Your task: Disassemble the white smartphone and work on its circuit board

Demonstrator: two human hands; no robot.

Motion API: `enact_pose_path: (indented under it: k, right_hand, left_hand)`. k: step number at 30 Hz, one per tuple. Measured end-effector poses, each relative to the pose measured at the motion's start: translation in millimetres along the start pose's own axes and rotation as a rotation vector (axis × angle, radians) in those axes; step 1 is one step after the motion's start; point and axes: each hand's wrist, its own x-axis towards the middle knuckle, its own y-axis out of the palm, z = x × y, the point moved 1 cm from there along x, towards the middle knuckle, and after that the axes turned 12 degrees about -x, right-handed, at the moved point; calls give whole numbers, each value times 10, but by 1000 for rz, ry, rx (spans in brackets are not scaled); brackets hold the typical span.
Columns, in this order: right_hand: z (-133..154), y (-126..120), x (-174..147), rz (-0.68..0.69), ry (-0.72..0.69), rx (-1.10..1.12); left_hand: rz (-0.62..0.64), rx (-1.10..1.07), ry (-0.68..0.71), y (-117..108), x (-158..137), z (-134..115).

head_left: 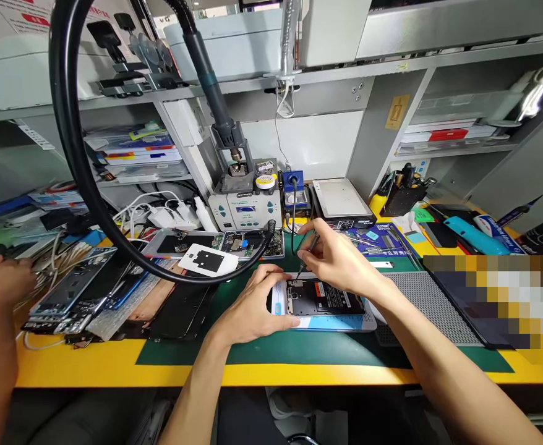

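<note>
Yellow tabletop (299,376) runs along the near side, with a green mat (253,356) lying on it. On the mat sits a flat white-and-blue base (341,323), and on that lies an opened smartphone (307,304), its black battery (339,300) and inner frame facing up. The left hand (255,309) is spread wide about the base's left end, thumb at the near side, fingers toward the far corner; whether it pinches the phone or merely steadies the base, I cannot tell. The right hand (331,254) reaches over from the right, fingers drawn narrow around a slim screwdriver (302,268), its tip down at the phone's far left corner.

The phone should be light and stiff, smooth enough to slide if pushed sideways, and fragile around the bare inner parts at its left end. The long side edges look the safest hold; the battery, likely soft-skinned, ought to be spared pressure or a slipping point.

Farther off, to the left, lies a white phone-shaped plate (227,264); behind it stands a hot-air rework station (248,210), its handpiece (210,86) upright above.
</note>
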Motion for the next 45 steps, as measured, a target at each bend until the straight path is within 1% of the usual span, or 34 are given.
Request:
enact_pose_path:
  k: [5,12,16,20,26,29,31,34,38,40,43,45]
  right_hand:
    - [39,13,0,18,10,-3]
    - [52,38,-15,27,-30,-37]
    - [55,34,-20,12,-37,-47]
    - [83,26,-21,-4,-53,-58]
    - [122,12,-34,40,-68,-84]
    - [145,-9,-58,87,-107,-117]
    - [166,-21,-79,120,-139,-153]
    - [201,-20,-100,136,-178,-221]
    - [245,42,-97,163,-188,-310]
    - [269,81,-88,161,-182,-398]
    - [315,108,-72,116,-159,-608]
    - [357,109,-59,105,-162,-696]
  left_hand:
    - [-10,-16,10,-10,-15,2]
    - [-12,-9,18,-10,-13,6]
    - [-16,-2,33,-18,-19,-5]
    - [-15,-2,17,-26,-21,-17]
    - [-12,-17,-2,-25,-15,-18]
    - [-15,-14,-9,-23,-16,-6]
    - [-22,-11,3,-24,-16,-1]
    - [-35,-20,35,-26,-12,-1]
    - [-66,-51,66,-23,-13,-3]
    - [-77,-61,87,-18,-16,3]
    - [-80,-61,119,-8,-22,27]
    - [-79,-62,135,-2,-25,50]
